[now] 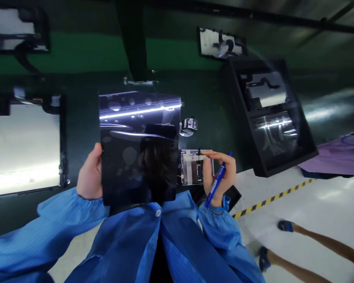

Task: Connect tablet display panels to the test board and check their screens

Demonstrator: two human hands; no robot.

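Note:
My left hand grips the left edge of a black glossy screen panel, thumb at its side. The panel is tilted up toward me, with bright light streaks and bubble-like marks on its face. My right hand is closed, with a blue pen lodged across its fingers. Its thumb and index finger come together by a whitish strip; whether they pinch it I cannot tell. Beside and partly behind that hand lies an open device with a circuit board, crossed by pale tape. A small silvery round object sits behind it.
To the right stands a black divided tray holding panels. Another panel lies behind it. A silver-backed panel is at the left, another farther back. Another person's legs show near yellow-black floor tape.

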